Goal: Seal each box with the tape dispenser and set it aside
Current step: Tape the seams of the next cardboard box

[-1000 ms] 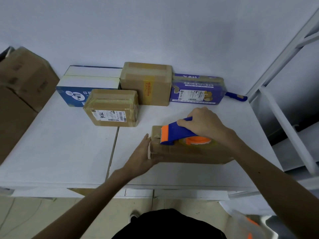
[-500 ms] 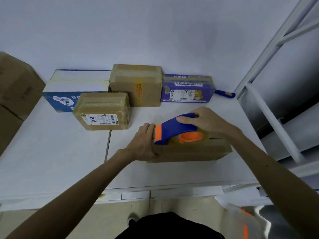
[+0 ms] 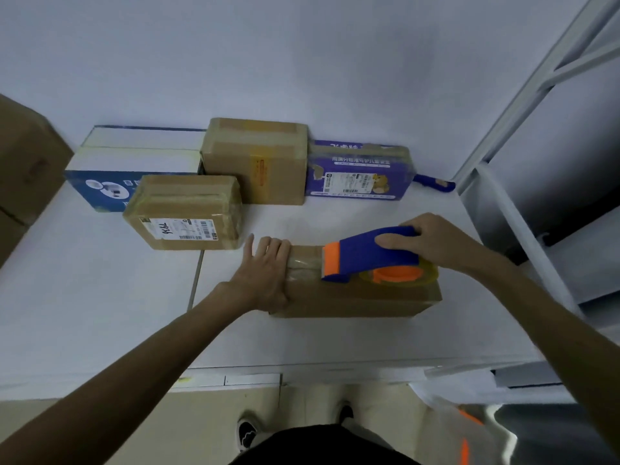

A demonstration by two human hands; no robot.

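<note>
Head view, the only one I have.

1. Right hand [image 3: 432, 241]: wrapped round the handle of the tape dispenser [image 3: 372, 260]. Its orange edge points toward the other hand, and the roll sits under the palm, on the box top.
2. Left hand [image 3: 265, 276]: fingers laid flat over the box's near end, pressing the tape down there and gripping nothing.
3. Box [image 3: 362, 298]: long and brown, lying on the table [image 3: 100, 313] between the two hands, directly beneath the dispenser. A glossy strip shows just beside the left fingers. The dispenser hides how far the strip runs.
4. Beyond both hands, by the wall: labelled box [image 3: 184, 209], tall box [image 3: 255, 159], purple box [image 3: 359, 169], blue-and-white box [image 3: 134, 162]. The three I can check show tape, so I judge these done and set aside.
5. Blue grip [image 3: 434, 183]: beyond the right hand, half hidden behind the purple box.

Progress, my judgement: this box is mid-seal. Left to do are finishing the strip, cutting it, and moving the box to the others. I see no unsealed box waiting.
</note>
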